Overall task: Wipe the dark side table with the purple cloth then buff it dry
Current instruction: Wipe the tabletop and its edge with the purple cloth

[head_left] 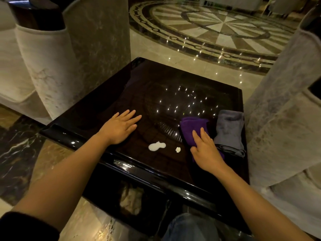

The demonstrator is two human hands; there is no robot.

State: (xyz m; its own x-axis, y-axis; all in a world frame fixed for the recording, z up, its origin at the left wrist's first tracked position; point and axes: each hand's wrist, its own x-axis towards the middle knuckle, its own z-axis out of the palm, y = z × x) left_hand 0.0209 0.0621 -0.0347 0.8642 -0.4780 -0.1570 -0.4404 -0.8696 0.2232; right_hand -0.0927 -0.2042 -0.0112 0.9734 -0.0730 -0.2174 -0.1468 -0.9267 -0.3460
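The dark glossy side table (121,87) fills the middle of the view. A folded purple cloth (191,126) lies on its right part. My right hand (205,150) rests flat on the near end of that cloth, fingers slightly spread. My left hand (119,127) lies flat and open on the bare tabletop to the left. Between the hands, near the front edge, sit a white liquid blob (156,146) and a smaller white spot (178,149).
A folded grey cloth (229,131) lies at the table's right edge, beside the purple one. Pale upholstered armchairs (52,66) (281,119) stand close on both sides. Polished marble floor (217,28) stretches beyond. My knee (189,228) is at the bottom.
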